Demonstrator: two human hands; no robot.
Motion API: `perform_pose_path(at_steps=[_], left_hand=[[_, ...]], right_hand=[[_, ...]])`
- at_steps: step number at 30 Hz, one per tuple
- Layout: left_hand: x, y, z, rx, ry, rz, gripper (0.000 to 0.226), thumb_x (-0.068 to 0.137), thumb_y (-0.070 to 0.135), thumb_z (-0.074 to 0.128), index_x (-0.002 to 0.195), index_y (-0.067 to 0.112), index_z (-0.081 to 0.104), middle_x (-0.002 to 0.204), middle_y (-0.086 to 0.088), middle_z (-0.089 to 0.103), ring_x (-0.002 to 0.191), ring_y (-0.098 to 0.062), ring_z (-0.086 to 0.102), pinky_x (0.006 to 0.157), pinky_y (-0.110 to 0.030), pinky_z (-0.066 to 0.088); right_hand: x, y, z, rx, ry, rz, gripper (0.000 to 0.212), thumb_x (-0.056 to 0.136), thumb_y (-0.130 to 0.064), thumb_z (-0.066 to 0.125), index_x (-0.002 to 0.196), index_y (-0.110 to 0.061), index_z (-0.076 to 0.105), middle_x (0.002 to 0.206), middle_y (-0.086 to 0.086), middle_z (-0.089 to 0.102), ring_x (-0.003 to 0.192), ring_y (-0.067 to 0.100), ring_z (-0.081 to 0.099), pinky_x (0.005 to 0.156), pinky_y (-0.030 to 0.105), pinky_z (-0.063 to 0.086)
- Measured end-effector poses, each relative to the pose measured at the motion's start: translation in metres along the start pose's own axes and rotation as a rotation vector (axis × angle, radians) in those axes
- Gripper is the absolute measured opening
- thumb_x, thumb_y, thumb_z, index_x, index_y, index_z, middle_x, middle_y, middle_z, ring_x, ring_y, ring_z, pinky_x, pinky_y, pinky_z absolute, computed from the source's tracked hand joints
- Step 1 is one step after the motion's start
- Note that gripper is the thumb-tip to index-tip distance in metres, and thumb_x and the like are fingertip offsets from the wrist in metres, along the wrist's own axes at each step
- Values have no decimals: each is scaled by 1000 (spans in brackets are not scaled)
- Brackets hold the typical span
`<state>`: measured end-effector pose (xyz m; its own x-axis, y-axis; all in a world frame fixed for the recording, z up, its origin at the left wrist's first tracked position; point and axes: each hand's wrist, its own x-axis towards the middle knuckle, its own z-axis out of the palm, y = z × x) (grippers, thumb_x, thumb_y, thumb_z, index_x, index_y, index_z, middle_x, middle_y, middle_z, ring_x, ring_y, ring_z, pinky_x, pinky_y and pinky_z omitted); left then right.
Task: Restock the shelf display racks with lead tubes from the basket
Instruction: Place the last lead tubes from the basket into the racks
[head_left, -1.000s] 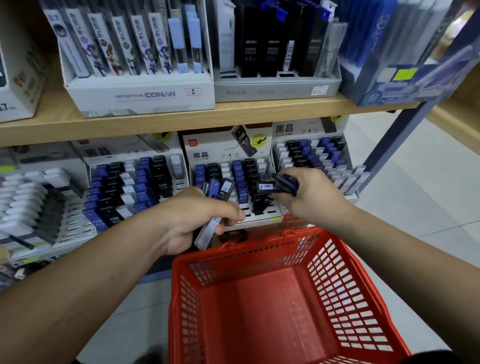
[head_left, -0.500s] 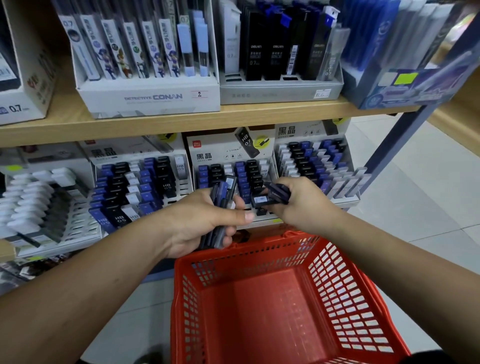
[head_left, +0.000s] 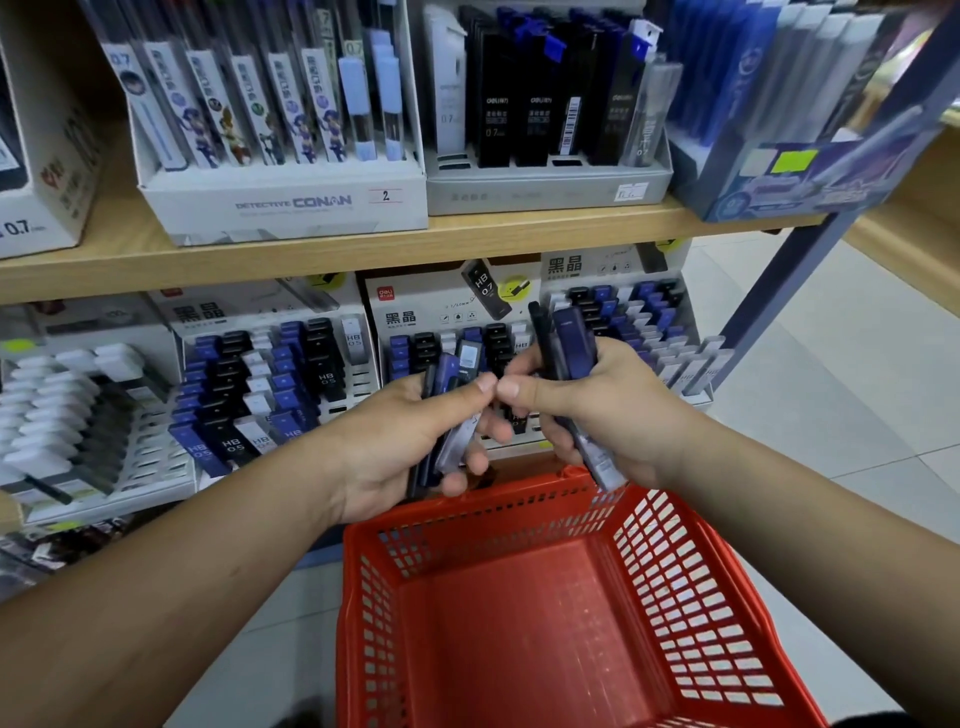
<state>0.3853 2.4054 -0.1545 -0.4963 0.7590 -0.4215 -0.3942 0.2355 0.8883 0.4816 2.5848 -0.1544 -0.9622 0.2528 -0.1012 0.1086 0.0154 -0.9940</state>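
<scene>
Sorting lead tubes, your left hand and right hand each clutch several; next slot them into the rack.

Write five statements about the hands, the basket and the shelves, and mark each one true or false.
1. The left-hand grip holds slim dark blue and grey lead tubes. True.
2. The right-hand grip is open and holds nothing. False: it grips a bundle of dark lead tubes.
3. The perforated plastic basket is red. True.
4. Both hands are above the wooden shelf. False: they are below it, in front of the white lower display rack.
5. The white Detective Conan box stands on that wooden shelf. True.
</scene>
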Motion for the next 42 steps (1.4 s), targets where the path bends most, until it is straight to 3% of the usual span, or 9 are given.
perform_pose_path(at_steps=[4, 9, 17, 23, 27, 30, 34, 39, 42], left_hand=[[5, -1, 3, -86, 117, 34, 42, 99, 32, 64, 126, -1, 63, 93, -18, 76, 62, -18, 61, 42, -22, 42], [10, 3, 5, -221, 38, -13, 44, 89, 19, 75, 128, -1, 67, 98, -19, 68, 73, -18, 61, 46, -24, 45], [21, 4, 20, 22, 118, 131, 20, 94, 18, 72, 112, 8, 75, 93, -14, 79, 78, -17, 75, 51, -27, 54], [38, 9, 14, 706, 144, 398, 10, 92, 27, 77, 88, 19, 75, 71, -6, 71, 61, -10, 56, 63, -42, 51], [48, 16, 20, 711, 193, 447, 13, 93, 26, 75, 91, 13, 73, 79, -21, 68, 58, -23, 56, 59, -45, 54], [61, 17, 18, 675, 320, 469, 10, 93, 25, 76, 98, 17, 74, 83, -19, 72, 70, -39, 66, 64, -48, 58], [86, 14, 16, 551, 412, 499, 25, 94, 18, 74, 116, 28, 70, 81, -8, 74, 74, -37, 69, 73, -48, 59], [110, 13, 16, 725, 489, 615, 20, 93, 24, 75, 112, 20, 71, 88, 2, 73, 81, -18, 69, 75, -31, 59], [118, 13, 13, 877, 476, 624, 13, 91, 17, 75, 104, 17, 71, 89, 1, 71, 82, -18, 66, 76, -34, 57]], right_hand=[[-4, 1, 3, -14, 42, 24, 34, 84, -8, 83, 108, 4, 61, 50, -1, 57, 42, 23, 39, 43, 30, 35], [-4, 2, -5, 17, 125, 58, 40, 83, -14, 85, 112, 1, 62, 46, 0, 54, 41, 22, 37, 44, 30, 34], [-7, 2, -19, -9, 148, 61, 27, 88, -15, 82, 107, -2, 68, 47, 5, 53, 42, 24, 38, 44, 31, 35], [-3, 0, -30, -104, 175, 19, 15, 87, -12, 81, 87, -3, 69, 46, 14, 46, 36, 24, 37, 40, 26, 31], [4, 1, -37, 3, 232, 21, 19, 86, -14, 83, 96, -3, 72, 49, 13, 55, 36, 24, 39, 39, 27, 34], [3, 5, -44, 27, 311, 25, 24, 88, -19, 82, 103, -4, 71, 78, 21, 73, 43, 26, 43, 38, 28, 37], [-4, 15, -55, 32, 324, 57, 20, 90, -16, 80, 101, -3, 69, 82, 20, 74, 45, 26, 42, 40, 27, 37], [-10, 23, -58, 89, 311, 130, 21, 88, -15, 81, 99, -2, 70, 77, 14, 71, 44, 24, 41, 42, 29, 35], [-13, 24, -60, 106, 311, 140, 19, 88, -14, 81, 97, -1, 69, 76, 15, 69, 43, 22, 41, 45, 31, 34]])
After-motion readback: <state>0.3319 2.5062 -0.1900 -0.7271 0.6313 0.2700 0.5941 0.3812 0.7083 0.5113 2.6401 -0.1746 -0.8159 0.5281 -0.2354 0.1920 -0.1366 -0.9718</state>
